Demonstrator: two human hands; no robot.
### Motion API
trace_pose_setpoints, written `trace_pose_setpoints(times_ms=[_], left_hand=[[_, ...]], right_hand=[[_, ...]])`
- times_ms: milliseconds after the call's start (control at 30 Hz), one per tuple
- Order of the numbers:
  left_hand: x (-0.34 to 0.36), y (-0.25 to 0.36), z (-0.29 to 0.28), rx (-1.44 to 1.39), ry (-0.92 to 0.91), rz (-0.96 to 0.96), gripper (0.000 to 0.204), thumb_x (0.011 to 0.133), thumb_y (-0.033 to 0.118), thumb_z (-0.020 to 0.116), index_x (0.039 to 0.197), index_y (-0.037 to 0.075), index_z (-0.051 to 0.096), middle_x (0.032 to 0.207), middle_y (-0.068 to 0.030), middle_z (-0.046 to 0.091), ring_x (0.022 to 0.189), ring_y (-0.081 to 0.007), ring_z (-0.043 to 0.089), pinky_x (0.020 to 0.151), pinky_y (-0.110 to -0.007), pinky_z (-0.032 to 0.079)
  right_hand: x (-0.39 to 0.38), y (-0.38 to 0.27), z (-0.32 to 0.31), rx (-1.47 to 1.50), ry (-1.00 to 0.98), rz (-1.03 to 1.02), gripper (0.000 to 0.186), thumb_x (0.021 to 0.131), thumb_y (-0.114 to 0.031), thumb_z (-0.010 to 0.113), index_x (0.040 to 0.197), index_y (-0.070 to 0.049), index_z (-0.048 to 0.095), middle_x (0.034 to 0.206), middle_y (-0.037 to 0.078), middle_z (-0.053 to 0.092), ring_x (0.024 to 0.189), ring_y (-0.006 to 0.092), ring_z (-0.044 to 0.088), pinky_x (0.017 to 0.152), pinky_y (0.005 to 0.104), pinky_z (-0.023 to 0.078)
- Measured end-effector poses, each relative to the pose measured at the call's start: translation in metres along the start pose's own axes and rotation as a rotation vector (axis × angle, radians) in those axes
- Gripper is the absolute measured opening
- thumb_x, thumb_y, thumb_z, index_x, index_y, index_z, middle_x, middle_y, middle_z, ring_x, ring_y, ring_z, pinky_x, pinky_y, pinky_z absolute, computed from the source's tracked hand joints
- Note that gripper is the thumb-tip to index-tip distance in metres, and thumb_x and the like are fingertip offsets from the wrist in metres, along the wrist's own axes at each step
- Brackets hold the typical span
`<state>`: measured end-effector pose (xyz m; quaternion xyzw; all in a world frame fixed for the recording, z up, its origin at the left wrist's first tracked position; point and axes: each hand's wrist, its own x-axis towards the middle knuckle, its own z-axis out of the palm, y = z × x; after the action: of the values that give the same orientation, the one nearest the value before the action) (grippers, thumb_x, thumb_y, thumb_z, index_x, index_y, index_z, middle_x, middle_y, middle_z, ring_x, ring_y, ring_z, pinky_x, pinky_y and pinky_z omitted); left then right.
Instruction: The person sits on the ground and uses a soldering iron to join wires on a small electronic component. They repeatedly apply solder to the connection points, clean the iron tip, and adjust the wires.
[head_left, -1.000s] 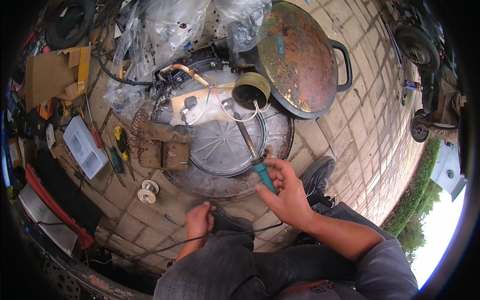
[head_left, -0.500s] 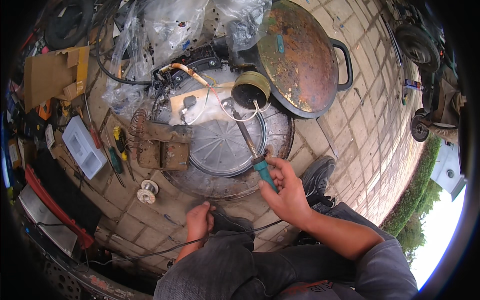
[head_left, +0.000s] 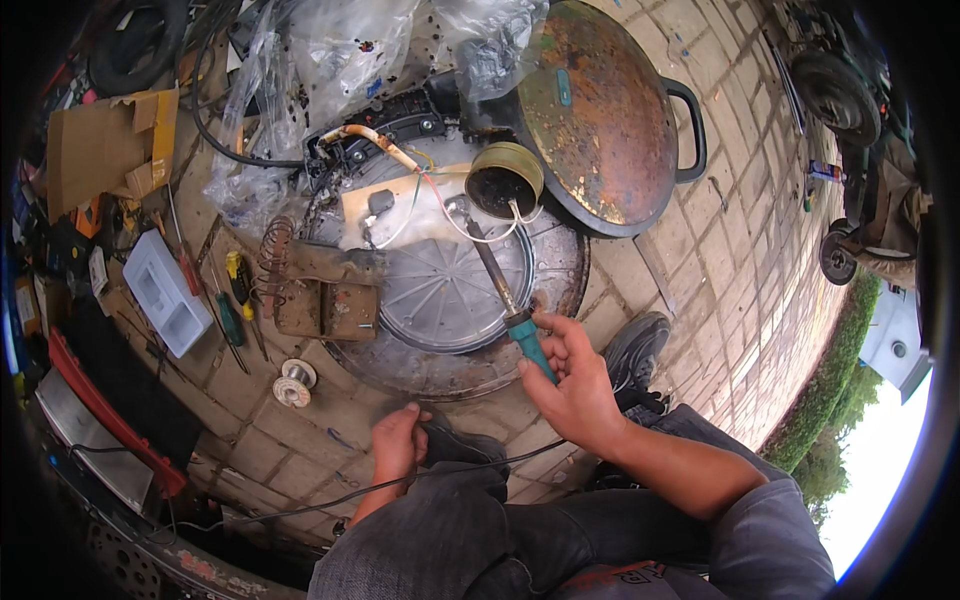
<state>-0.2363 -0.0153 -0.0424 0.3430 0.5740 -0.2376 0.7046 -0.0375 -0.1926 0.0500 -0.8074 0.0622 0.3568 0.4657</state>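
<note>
Slanting up and to the left from the right hand [head_left: 575,385], the soldering iron [head_left: 508,300] crosses above a ribbed metal disc [head_left: 440,295]. From where I stand, the hand has its teal handle [head_left: 532,352] pinched between thumb and fingers, the back of the wrist facing up and the elbow bent out to the right. The iron's tip points at a pale sheet [head_left: 410,215] with dark lumps on it; I can't tell whether they touch. A white wire [head_left: 488,240] loops past the shaft to a tipped tin can [head_left: 505,182]. The left hand [head_left: 398,440] hangs beside the left shoe [head_left: 462,448], fingers loosely curled in and thumb uppermost; whether anything small is tucked inside I can't see. A dark cord [head_left: 400,482] runs leftward from under the right wrist across the knee.

Farther out, a wire spool [head_left: 295,383] sits on the paving [head_left: 265,450], near a rusty metal tray [head_left: 330,310], with screwdrivers [head_left: 232,320] left of that. A rusty lid [head_left: 605,120] lies behind the can. The dark shirt [head_left: 740,535] carries printed lettering, partly folded over, and a small tube [head_left: 825,171] far right has a label too small to read.
</note>
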Motion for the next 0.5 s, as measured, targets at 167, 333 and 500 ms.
trace_pose_setpoints(times_ms=[167, 333, 500], left_hand=[[0.0003, 0.0000, -0.0001, 0.005, -0.001, -0.002, 0.035, 0.100, 0.027, 0.059, 0.086, -0.004, 0.066, 0.046, -0.0050, 0.048, 0.032, -0.0112, 0.035, 0.033, -0.027, 0.023], [-0.0003, 0.0007, 0.0002, 0.011, -0.011, 0.010, 0.035, 0.100, 0.027, 0.059, 0.086, -0.004, 0.066, 0.046, -0.0051, 0.048, 0.032, -0.0112, 0.035, 0.033, -0.027, 0.023], [0.0011, -0.0015, -0.0012, 0.006, -0.002, 0.006, 0.034, 0.101, 0.026, 0.058, 0.086, -0.004, 0.066, 0.046, -0.0050, 0.048, 0.032, -0.0112, 0.035, 0.033, -0.027, 0.023]], right_hand=[[-0.0005, -0.0022, 0.0001, -0.004, 0.006, -0.007, 0.049, 0.090, -0.005, 0.065, 0.133, -0.001, 0.043, 0.079, 0.009, 0.063, 0.065, 0.0129, 0.058, 0.062, 0.0304, 0.049], [0.0005, 0.0004, -0.0009, 0.002, 0.006, 0.002, 0.048, 0.090, -0.005, 0.065, 0.133, -0.001, 0.043, 0.079, 0.009, 0.062, 0.065, 0.0128, 0.058, 0.062, 0.0303, 0.048], [0.0006, 0.0002, -0.0013, -0.009, 0.004, -0.008, 0.048, 0.090, -0.005, 0.065, 0.133, -0.001, 0.043, 0.080, 0.008, 0.062, 0.066, 0.0129, 0.058, 0.062, 0.0304, 0.048]])
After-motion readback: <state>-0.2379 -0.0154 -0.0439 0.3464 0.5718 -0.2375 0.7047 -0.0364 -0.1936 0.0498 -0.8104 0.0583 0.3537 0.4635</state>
